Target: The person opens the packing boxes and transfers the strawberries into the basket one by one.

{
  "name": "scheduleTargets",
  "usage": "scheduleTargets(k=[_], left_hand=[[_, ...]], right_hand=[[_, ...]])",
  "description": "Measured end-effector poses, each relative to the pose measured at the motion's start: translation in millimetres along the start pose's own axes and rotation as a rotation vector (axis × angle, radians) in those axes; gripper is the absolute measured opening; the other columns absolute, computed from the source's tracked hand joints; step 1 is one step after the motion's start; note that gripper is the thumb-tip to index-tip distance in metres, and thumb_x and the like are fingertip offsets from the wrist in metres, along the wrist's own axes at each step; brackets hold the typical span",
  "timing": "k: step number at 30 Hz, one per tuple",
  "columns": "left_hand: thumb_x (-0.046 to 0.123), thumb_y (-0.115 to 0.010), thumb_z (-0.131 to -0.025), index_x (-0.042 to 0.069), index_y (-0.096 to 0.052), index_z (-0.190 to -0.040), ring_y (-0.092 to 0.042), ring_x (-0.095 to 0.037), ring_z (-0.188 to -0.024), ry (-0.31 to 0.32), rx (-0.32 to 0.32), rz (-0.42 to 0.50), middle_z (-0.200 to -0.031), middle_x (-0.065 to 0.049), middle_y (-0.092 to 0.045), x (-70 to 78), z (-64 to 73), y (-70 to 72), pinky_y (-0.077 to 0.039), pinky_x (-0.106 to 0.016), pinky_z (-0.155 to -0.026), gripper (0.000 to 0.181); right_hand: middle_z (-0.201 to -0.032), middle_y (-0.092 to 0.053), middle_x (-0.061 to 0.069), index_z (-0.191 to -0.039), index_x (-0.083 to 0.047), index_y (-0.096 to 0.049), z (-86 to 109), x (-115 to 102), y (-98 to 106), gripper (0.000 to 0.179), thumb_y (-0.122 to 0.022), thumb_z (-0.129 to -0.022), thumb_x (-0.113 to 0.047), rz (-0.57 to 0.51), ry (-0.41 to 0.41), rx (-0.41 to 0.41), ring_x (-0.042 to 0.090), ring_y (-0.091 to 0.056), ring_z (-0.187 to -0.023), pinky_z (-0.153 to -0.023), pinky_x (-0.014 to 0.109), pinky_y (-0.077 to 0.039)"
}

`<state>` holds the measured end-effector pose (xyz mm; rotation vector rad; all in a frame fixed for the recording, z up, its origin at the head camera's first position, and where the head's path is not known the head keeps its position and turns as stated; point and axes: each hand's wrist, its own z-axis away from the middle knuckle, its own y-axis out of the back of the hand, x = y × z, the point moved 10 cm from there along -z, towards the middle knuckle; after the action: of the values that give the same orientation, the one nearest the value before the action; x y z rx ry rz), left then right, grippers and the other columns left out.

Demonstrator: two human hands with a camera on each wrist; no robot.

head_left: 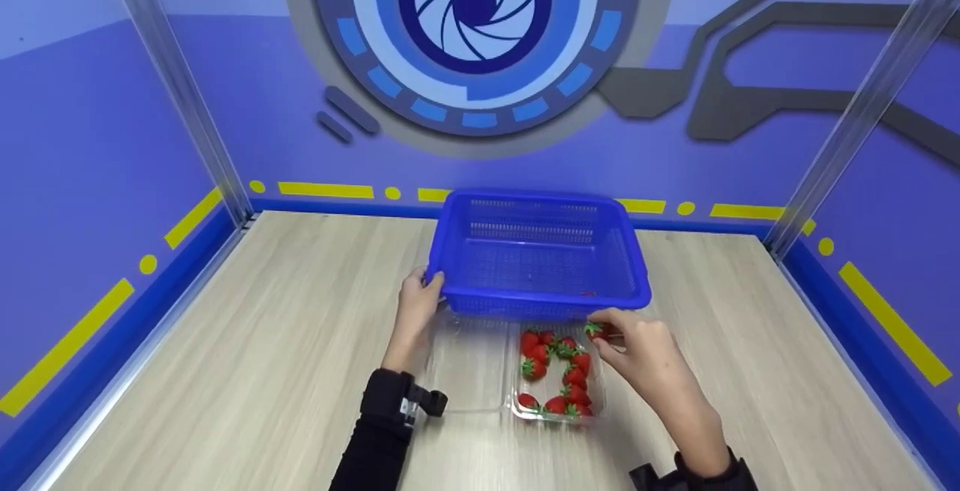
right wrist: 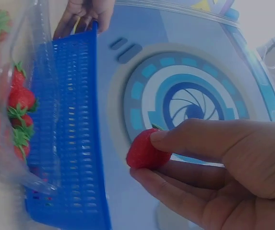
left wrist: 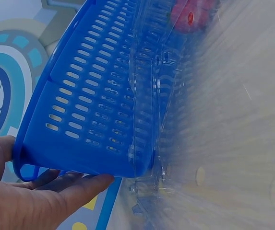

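Observation:
Between the thumb and fingers of my right hand is a strawberry, pinched just above the right edge of a clear plastic box. Several more strawberries lie in that box around a bare middle. My left hand grips the left front corner of a blue basket, thumb over the rim and fingers beneath, as the left wrist view shows. Inside the basket, a bit of red shows behind its front wall. The box's clear lid lies folded out to the left.
The basket stands at the back of the wooden table, close to the blue printed wall. Metal posts rise at both back corners. A small wrist camera sticks out from the left cuff beside the lid.

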<state>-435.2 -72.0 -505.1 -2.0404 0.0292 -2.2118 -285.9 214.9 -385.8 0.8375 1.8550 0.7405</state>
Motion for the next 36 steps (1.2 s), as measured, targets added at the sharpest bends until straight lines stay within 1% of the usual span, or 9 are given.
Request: scheduleTargets(k=[6,9,12,15,19,22,27,31,36], left_hand=[[0.014,-0.047,-0.107,-0.006,-0.048,-0.142,-0.062,-0.022,-0.098,0.021,-0.018,0.029,-0.128,-0.027,-0.059,-1.7,-0.8,-1.4,-0.048,-0.051,-0.099,0.04],[0.015,-0.047,-0.108,-0.005,-0.047,-0.143,-0.062,-0.022,-0.101,0.024,-0.024,0.051,-0.131,-0.027,-0.058,-0.7,-1.8,-2.7,-0.048,-0.049,-0.099,0.041],[0.014,-0.047,-0.107,-0.005,-0.048,-0.142,-0.062,-0.024,-0.102,0.018,-0.015,0.062,-0.131,-0.027,-0.058,0.8,-2.4,-1.3,-0.048,-0.049,-0.099,0.039],[0.014,-0.048,-0.107,-0.005,-0.049,-0.141,-0.062,-0.026,-0.106,0.016,-0.01,0.052,-0.131,-0.027,-0.059,1.1,-2.0,0.5,-0.048,-0.049,-0.1,0.039],[0.014,-0.049,-0.107,-0.006,-0.048,-0.142,-0.063,-0.028,-0.11,0.017,-0.01,0.015,-0.132,-0.025,-0.06,0.1,-0.1,0.3,-0.049,-0.049,-0.101,0.041],[0.015,-0.049,-0.107,-0.006,-0.047,-0.142,-0.063,-0.026,-0.108,0.018,-0.014,0.01,-0.132,-0.026,-0.059,-0.2,0.8,-0.9,-0.049,-0.049,-0.1,0.042],[0.014,-0.048,-0.107,-0.006,-0.047,-0.143,-0.063,-0.023,-0.102,0.023,-0.033,0.04,-0.132,-0.028,-0.058,1.3,1.8,-2.9,-0.048,-0.051,-0.101,0.041],[0.014,-0.048,-0.107,-0.007,-0.047,-0.143,-0.063,-0.024,-0.104,0.023,-0.026,0.031,-0.133,-0.028,-0.057,0.5,0.4,-2.0,-0.048,-0.051,-0.101,0.041],[0.015,-0.048,-0.107,-0.007,-0.048,-0.142,-0.063,-0.028,-0.108,0.023,-0.009,0.011,-0.132,-0.028,-0.058,-2.0,-1.0,0.3,-0.049,-0.05,-0.1,0.041]], right_hand=[[-0.101,-0.075,0.013,-0.106,-0.002,-0.074,-19.1,1,-6,0.027,-0.081,-0.081,0.005,0.015,0.121,0.158,0.027,-0.073,-0.087,-0.072,0.039,-0.06],[-0.101,-0.075,0.014,-0.108,-0.001,-0.074,-38.8,13,-10,0.026,-0.081,-0.082,0.003,-0.006,0.127,0.19,0.028,-0.073,-0.088,-0.072,0.041,-0.061],[-0.102,-0.075,0.016,-0.11,0.0,-0.074,-62.7,32,-21,0.024,-0.078,-0.087,-0.001,-0.062,0.081,0.162,0.029,-0.073,-0.089,-0.075,0.042,-0.061],[-0.102,-0.075,0.018,-0.112,0.001,-0.074,-81.9,53,-35,0.022,-0.076,-0.09,-0.003,-0.106,0.01,0.101,0.032,-0.073,-0.091,-0.078,0.044,-0.06],[-0.102,-0.075,0.02,-0.111,0.001,-0.073,-95.1,69,-50,0.021,-0.074,-0.09,-0.002,-0.076,-0.028,0.028,0.034,-0.072,-0.092,-0.08,0.047,-0.059],[-0.102,-0.074,0.021,-0.11,0.002,-0.073,-99.9,72,-54,0.02,-0.074,-0.09,-0.001,-0.039,-0.018,0.009,0.034,-0.072,-0.092,-0.08,0.048,-0.058],[-0.101,-0.074,0.022,-0.109,0.003,-0.073,-103.0,72,-54,0.02,-0.074,-0.089,0.001,-0.04,-0.013,0.009,0.035,-0.072,-0.091,-0.079,0.048,-0.058],[-0.099,-0.074,0.021,-0.107,0.003,-0.074,-103.4,72,-55,0.019,-0.074,-0.088,0.002,-0.042,-0.001,0.012,0.035,-0.072,-0.09,-0.078,0.049,-0.058],[-0.101,-0.074,0.021,-0.109,0.003,-0.073,-102.6,72,-59,0.02,-0.073,-0.088,0.003,-0.041,-0.011,-0.016,0.035,-0.072,-0.09,-0.079,0.048,-0.059]])
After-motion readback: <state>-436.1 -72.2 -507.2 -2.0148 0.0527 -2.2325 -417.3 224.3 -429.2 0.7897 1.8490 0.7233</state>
